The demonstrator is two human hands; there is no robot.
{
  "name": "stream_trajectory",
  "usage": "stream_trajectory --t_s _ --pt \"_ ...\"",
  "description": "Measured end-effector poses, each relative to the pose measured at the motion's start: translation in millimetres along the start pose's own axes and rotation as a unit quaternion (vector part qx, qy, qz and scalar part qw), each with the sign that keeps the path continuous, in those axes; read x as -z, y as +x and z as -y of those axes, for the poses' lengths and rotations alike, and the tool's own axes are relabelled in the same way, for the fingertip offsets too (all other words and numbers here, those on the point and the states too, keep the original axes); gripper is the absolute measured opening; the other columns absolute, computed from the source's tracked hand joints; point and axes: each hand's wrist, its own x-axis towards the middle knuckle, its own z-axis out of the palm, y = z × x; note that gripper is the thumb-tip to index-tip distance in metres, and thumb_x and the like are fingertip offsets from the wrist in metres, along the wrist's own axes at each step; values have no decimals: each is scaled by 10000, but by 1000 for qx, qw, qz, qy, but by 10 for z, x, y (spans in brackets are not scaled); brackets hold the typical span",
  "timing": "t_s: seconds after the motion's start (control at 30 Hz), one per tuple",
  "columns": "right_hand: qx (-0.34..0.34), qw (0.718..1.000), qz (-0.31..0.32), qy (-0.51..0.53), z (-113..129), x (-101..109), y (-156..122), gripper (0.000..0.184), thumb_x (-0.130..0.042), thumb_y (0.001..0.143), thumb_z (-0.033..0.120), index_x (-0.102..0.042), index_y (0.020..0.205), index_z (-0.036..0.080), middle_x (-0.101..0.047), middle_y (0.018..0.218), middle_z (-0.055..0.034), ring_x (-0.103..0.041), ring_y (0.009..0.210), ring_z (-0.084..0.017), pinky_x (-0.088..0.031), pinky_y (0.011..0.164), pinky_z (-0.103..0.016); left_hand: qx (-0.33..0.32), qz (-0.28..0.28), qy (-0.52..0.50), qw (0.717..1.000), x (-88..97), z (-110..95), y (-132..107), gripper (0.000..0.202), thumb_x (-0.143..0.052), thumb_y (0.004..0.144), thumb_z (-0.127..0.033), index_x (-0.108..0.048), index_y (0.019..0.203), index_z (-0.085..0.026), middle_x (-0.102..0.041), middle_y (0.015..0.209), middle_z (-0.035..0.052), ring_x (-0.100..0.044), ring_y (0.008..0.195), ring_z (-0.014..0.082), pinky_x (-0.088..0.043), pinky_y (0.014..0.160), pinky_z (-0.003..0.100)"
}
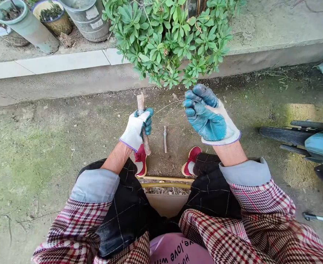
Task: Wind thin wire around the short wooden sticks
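My left hand [138,128], in a white and blue glove, is closed round a short wooden stick [141,103] held upright. A thin pale strand [167,106] runs from that stick to my right hand [205,114], whose gloved fingertips are pinched on its far end, palm turned up. Both hands are held above the dirt ground in front of my knees. Between them, on the ground, lies a second short stick [165,138]. My red shoes [191,160] show below the hands.
A leafy green plant [167,40] hangs over a concrete kerb just beyond my hands. Several pots [26,24] stand at the back left. A vehicle's wheel and teal bodywork [309,141] sit at the right. A wooden stool frame [165,181] shows between my legs.
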Motion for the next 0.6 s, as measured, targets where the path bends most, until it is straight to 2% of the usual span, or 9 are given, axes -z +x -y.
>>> stream_trajectory --t_s 0.07,0.23,0.4,0.5,0.6 --pt "1 1000 6 3 -9 -9 -17 430 -960 645 323 -745 1017 333 -797 1128 25 -747 1027 -193 -671 819 -325 -11 0 -10 1000 3 4 0 420 -823 754 -428 -451 840 -254 -409 508 -135 -350 356 60 -272 359 206" --pt "-25 996 -39 -77 -15 -17 2 268 -883 790 413 -711 965 305 -793 1074 -17 -757 962 -225 -656 642 -330 -4 14 -17 1000 -26 7 -3 445 -823 747 -418 -409 794 -259 -387 495 -132 -321 356 57 -262 352 206" --pt "0 995 -7 -99 -8 -26 10 220 -871 779 298 -768 971 270 -798 986 -26 -750 822 -188 -682 678 -344 0 9 -17 1000 -42 -22 -21 447 -818 754 -407 -397 778 -258 -382 494 -132 -323 357 55 -260 351 205" --pt "5 981 -11 -193 -53 15 5 124 -829 798 220 -800 904 278 -787 904 -19 -721 738 -171 -675 620 -330 -13 7 -28 999 -21 -56 -41 433 -815 760 -391 -404 773 -255 -384 496 -132 -322 356 54 -261 350 210" --pt "-28 958 -16 -285 -101 131 24 114 -814 802 191 -810 871 283 -760 804 -9 -674 633 -151 -624 514 -298 -19 1 -28 999 -6 -88 -61 413 -806 752 -373 -411 769 -253 -373 489 -135 -318 358 50 -266 352 209"
